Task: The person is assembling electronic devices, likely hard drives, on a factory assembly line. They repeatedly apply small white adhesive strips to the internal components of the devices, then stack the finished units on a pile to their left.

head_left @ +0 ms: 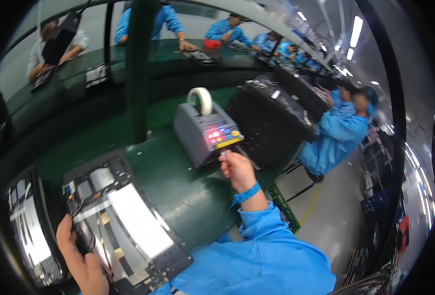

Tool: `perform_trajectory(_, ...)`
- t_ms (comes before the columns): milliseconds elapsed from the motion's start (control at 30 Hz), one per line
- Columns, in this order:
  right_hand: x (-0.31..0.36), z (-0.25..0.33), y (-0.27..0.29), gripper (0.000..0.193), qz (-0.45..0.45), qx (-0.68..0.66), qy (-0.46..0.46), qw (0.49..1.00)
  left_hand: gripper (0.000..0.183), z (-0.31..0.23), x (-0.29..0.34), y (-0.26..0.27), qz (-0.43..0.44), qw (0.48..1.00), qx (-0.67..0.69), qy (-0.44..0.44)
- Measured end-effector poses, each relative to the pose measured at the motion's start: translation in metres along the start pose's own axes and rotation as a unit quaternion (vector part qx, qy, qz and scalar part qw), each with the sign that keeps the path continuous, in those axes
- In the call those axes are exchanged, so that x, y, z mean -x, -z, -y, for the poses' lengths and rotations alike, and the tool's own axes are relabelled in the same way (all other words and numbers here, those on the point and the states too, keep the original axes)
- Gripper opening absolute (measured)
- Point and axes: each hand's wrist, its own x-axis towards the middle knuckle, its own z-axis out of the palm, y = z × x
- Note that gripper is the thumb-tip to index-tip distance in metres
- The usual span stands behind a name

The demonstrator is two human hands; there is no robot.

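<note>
An electric tape dispenser [193,132], grey with lit buttons and a white roll of tape [205,101] on top, stands on the green bench. My right hand [239,172], with a blue wrist strap, is at its front outlet. The thumb and forefinger pinch a small pale bit that looks like tape. An opened tablet [161,241] lies in front of me, its white battery, ribbon cables and circuit parts exposed. Along its left edge lies my left hand [82,260], fingers stretched and thumb apart; whether it touches the edge I cannot tell.
A second opened tablet [23,221] lies at the far left. Black trays [271,123] are stacked right of the dispenser. A dark green post [138,73] rises behind the tablet. Co-workers in blue sit across the bench, and another person [343,123] sits at the right.
</note>
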Motion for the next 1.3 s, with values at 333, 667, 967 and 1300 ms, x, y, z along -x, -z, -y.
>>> perform_trajectory(333,0.076,0.071,-0.097,0.022,0.269,0.115,0.071,0.953,0.065,0.061,0.028,-0.023,-0.055,0.780,0.481,0.397)
perform_trajectory(667,0.114,0.102,-0.208,0.016,0.611,0.326,0.257,0.674,0.060,-0.019,-0.013,0.022,0.000,0.990,0.000,-0.142)
perform_trajectory(967,0.129,0.090,-0.230,0.020,0.517,0.344,0.475,0.624,0.017,-0.030,-0.013,0.009,-0.072,0.982,-0.019,-0.173)
perform_trajectory(1300,0.109,0.083,-0.247,0.019,0.507,0.301,0.489,0.642,0.015,-0.017,-0.022,0.009,-0.045,0.993,0.089,-0.070)
